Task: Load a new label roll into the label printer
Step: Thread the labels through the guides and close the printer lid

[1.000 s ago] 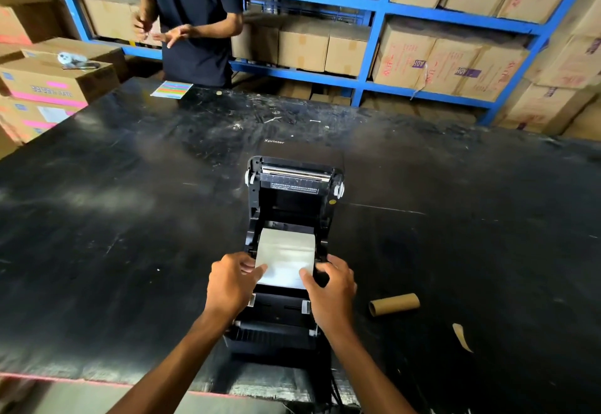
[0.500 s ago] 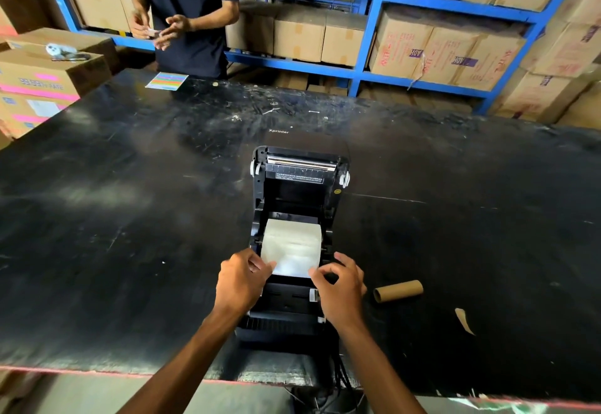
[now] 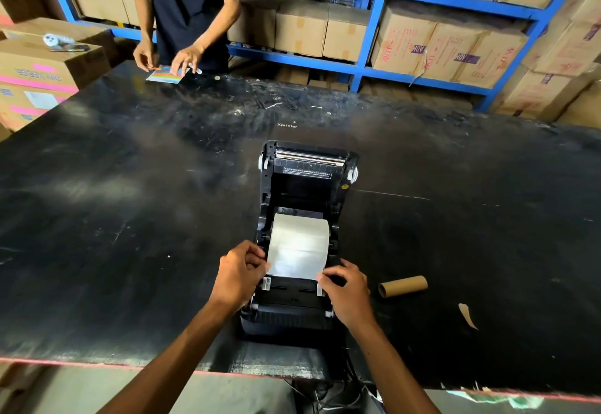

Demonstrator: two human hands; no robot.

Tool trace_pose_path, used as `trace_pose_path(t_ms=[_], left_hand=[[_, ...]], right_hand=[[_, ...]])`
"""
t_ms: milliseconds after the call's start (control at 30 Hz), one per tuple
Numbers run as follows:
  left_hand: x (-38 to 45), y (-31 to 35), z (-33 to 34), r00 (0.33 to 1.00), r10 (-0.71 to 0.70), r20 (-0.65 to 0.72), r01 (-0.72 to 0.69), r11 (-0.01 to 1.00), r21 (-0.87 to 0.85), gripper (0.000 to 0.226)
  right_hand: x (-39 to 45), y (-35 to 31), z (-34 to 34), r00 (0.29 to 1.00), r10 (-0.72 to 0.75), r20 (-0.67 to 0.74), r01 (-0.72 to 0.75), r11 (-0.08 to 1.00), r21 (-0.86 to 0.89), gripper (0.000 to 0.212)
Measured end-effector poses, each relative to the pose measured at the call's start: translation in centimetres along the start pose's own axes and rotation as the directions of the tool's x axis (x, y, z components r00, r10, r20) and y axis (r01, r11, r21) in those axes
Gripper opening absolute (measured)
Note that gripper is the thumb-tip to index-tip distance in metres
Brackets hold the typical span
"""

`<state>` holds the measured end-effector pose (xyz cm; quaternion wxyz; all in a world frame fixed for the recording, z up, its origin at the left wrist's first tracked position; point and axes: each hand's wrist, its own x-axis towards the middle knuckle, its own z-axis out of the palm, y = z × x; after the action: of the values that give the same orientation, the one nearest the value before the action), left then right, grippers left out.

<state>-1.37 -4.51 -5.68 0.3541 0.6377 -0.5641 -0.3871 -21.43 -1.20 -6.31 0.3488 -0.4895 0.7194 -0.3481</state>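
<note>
Feeding the label paper into the open printer

My left hand (image 3: pixel 239 270) and right hand (image 3: pixel 346 290) pinch the label paper's (image 3: pixel 297 246) front corners, fingers closed, mid-frame over the label printer (image 3: pixel 305 313). It looks thin, limp and tearable, so I'd grip only edges.

Dim, soft light; pale glare smears across the black table (image 3: pixel 107 192). Edges bow from the wide lens, shelves (image 3: pixel 377 23) slightly soft.

Warehouse/stockroom: blue steel racking (image 3: pixel 374 23) stacked with cardboard cartons (image 3: pixel 403 46); scuffed black packing table (image 3: pixel 130 202).
</note>
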Motion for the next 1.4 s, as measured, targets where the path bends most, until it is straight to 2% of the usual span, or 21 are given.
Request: trace_pose_path(t_ms=[100, 233, 400, 633, 767, 1000, 1167, 1267, 1400], left_hand=[[0.2, -0.2, 0.1, 1.000, 0.029, 0.002, -0.029, 0.999, 0.040, 0.018], [0.1, -0.2, 0.0, 0.995, 0.071, 0.076, -0.083, 0.981, 0.173, 0.020], [1.0, 0.3, -0.5, 0.989, 0.025, 0.145, -0.060, 0.969, 0.238, 0.028], [0.6, 0.4, -0.3, 0.995, 0.041, 0.094, -0.061, 0.971, 0.231, 0.028], [0.8, 0.6, -0.5, 0.990, 0.037, 0.139, -0.074, 0.958, 0.276, 0.029], [0.8, 0.7, -0.6, 0.992, 0.051, 0.117, -0.081, 0.959, 0.272, 0.021], [1.1, 0.9, -0.7, 0.983, 0.023, 0.180, -0.076, 0.952, 0.295, 0.023], [1.7, 1.2, -0.8, 0.976, 0.006, 0.219, -0.079, 0.943, 0.324, 0.028], [1.6, 1.1, -0.6, 0.982, 0.045, 0.181, -0.100, 0.946, 0.309, 0.024]], right_hand=[[0.1, 0.2, 0.1, 1.000, 0.014, 0.018, -0.014, 1.000, -0.002, 0.006], [0.3, 0.1, -0.1, 0.996, 0.041, 0.083, -0.037, 0.998, -0.040, 0.014], [0.6, -0.4, -0.6, 0.988, 0.024, 0.151, -0.015, 0.998, -0.064, 0.021], [1.2, -0.7, -1.0, 0.973, 0.097, 0.211, -0.081, 0.993, -0.085, 0.020], [1.2, -1.2, -1.4, 0.972, 0.089, 0.217, -0.081, 0.996, -0.047, 0.016], [1.5, -1.2, -1.6, 0.957, 0.105, 0.270, -0.071, 0.989, -0.133, 0.029], [1.4, -1.2, -1.7, 0.962, 0.102, 0.254, -0.078, 0.992, -0.102, 0.012], [1.3, -1.1, -1.4, 0.971, 0.089, 0.223, -0.064, 0.991, -0.116, 0.012], [1.8, -1.5, -1.6, 0.957, 0.111, 0.268, -0.055, 0.977, -0.206, 0.020]])
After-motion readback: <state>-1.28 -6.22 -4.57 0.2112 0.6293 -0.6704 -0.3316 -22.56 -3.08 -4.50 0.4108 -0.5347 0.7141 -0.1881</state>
